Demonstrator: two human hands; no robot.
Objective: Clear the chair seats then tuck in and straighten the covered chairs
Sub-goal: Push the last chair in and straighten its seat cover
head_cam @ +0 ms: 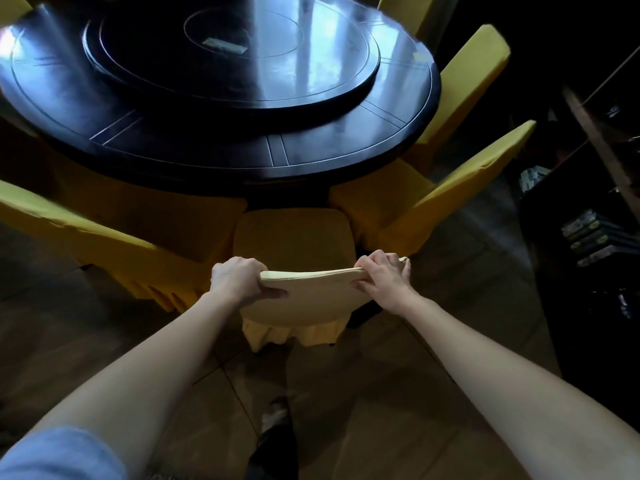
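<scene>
Closest to the camera, two bare forearms reach forward and down over a dim tiled floor (381, 393); a rolled blue sleeve (59, 455) shows at the lower left, and a shoe (273, 415) stands on the floor between the arms.

Both hands grip the top edge of the backrest (308, 292) of a chair in a yellow fabric cover. The left hand (239, 280) is clamped on the left end of that edge, with its fingers (273, 293) curled down over the near face of the backrest. The right hand (379, 277) is clamped on the right end, knuckles up, pinching the cover at the corner. Neither hand is open. The top edge runs left to right between the hands, so its long axis lies square across the person's line of reach, and the two hands sit about equally near.

Just beyond the hands, the chair's seat (294, 233) points straight away from the person. It looks bare, and its front edge sits right at the rim of the surface. Judging from this, the coming move is a straight push forward, even on both hands, to slide the seat underneath.

Close on either side stand a left neighbouring chair (69, 220) and a right neighbouring chair (460, 188), also yellow-covered and angled inward.

Farther off is the round, dark, glossy surface (207, 140) with a raised turntable (228, 46) at its centre. More yellow chairs (478, 60) ring the far right side. Dark shelving (595, 230) fills the right edge.
</scene>
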